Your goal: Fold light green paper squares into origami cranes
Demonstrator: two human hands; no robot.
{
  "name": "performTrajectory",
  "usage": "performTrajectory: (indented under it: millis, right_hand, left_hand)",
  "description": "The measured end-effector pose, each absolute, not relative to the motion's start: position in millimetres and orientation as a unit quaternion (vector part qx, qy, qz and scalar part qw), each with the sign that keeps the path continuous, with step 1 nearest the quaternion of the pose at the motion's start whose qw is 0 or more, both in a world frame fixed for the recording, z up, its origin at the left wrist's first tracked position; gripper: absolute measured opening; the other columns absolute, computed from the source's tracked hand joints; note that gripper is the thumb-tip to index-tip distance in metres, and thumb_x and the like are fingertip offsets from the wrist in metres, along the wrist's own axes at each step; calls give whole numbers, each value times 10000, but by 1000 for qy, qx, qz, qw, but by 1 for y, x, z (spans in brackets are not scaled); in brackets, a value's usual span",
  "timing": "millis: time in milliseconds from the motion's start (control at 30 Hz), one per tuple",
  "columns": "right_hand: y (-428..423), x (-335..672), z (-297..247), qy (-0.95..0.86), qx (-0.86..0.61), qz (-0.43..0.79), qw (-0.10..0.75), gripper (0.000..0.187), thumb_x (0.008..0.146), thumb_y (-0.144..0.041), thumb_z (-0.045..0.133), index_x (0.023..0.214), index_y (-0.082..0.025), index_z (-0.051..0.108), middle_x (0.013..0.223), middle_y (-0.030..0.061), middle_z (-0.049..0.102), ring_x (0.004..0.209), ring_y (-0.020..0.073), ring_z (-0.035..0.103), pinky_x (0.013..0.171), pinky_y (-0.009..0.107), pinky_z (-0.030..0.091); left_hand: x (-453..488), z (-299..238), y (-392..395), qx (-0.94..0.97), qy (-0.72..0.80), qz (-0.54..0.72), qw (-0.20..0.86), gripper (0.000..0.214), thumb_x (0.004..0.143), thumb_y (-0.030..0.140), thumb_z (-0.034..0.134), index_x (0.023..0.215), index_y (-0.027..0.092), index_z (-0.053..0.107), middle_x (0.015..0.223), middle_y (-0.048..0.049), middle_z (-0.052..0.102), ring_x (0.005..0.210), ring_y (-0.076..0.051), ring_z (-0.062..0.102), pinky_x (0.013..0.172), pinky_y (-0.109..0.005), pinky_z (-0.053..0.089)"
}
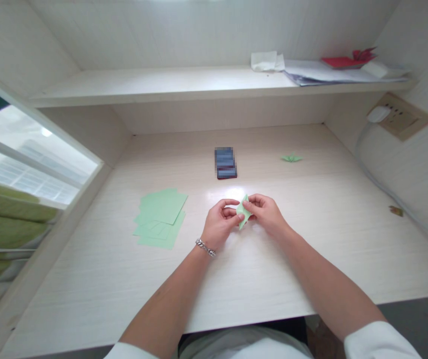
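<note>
A small folded piece of light green paper (243, 211) is held above the middle of the pale wooden desk (274, 259). My left hand (219, 222), with a metal bracelet at the wrist, pinches its left side. My right hand (267, 213) pinches its right side, fingers curled over the paper. Both hands meet at the paper, which is partly hidden by the fingers. A stack of flat light green sheets (160, 218) lies on the desk to the left of my left hand.
A dark blurred rectangular object (225, 162) lies behind the hands. A finished green folded figure (292, 158) sits at the back right. The shelf (184, 85) above carries white papers, tissue and red folded paper (346, 60). A wall socket (397, 117) with plug and cable is at right; a window (15, 164) is at left.
</note>
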State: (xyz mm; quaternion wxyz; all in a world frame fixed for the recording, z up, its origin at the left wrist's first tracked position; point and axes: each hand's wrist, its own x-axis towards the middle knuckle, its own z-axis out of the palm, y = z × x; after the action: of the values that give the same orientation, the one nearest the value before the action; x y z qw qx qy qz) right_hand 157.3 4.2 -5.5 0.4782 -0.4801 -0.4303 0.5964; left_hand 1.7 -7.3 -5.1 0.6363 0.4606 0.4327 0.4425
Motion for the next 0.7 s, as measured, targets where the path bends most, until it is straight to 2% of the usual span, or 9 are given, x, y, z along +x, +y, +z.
performTrajectory:
  millis: [100, 200, 333, 433, 567, 700]
  right_hand:
    - [4, 157, -4, -395, -475, 621, 483, 299, 655, -440, 738, 696, -167, 623, 654, -9, 599, 581, 128, 558, 548, 259, 477]
    - [4, 159, -3, -398, -470, 629, 474, 291, 685, -445, 713, 711, -170, 621, 671, -3, 597, 604, 140, 569, 557, 270, 483]
    - [3, 161, 0, -470, -545, 468, 513, 290, 743, -469, 655, 796, -185, 633, 752, 30, 644, 676, 165, 590, 594, 276, 480]
    - [1, 158, 2, -529, -562, 386, 505, 277, 763, -457, 640, 793, -182, 657, 777, 47, 671, 710, 177, 602, 676, 300, 487]
    - [-1, 150, -2, -520, -492, 511, 475, 292, 728, -439, 688, 856, -176, 680, 853, 70, 706, 790, 205, 646, 733, 319, 508]
    - [1, 150, -10, -462, -465, 575, 489, 326, 703, -416, 717, 910, -168, 676, 897, 84, 710, 814, 217, 655, 710, 319, 524]
  left_hand:
    - [1, -3, -8, 469, 432, 434, 637, 435, 652, 253, 773, 1011, 155, 549, 697, -27, 671, 617, -157, 645, 588, -268, 508]
    - [3, -3, -9, 479, 439, 445, 616, 438, 652, 253, 770, 1022, 165, 552, 685, -16, 669, 607, -154, 641, 578, -263, 506]
    - [4, -5, -10, 501, 506, 477, 515, 336, 658, 271, 755, 949, 175, 618, 665, -12, 670, 592, -151, 630, 547, -245, 492]
    - [4, -6, -10, 535, 544, 497, 413, 174, 692, 284, 722, 831, 189, 678, 729, -29, 694, 653, -165, 646, 630, -273, 518]
    - [3, -3, -12, 618, 529, 484, 322, 151, 744, 281, 676, 879, 238, 728, 843, -43, 697, 710, -170, 628, 684, -290, 522]
    - [5, 0, -14, 663, 493, 459, 328, 233, 737, 268, 687, 966, 270, 727, 954, -55, 680, 788, -186, 621, 681, -289, 525]
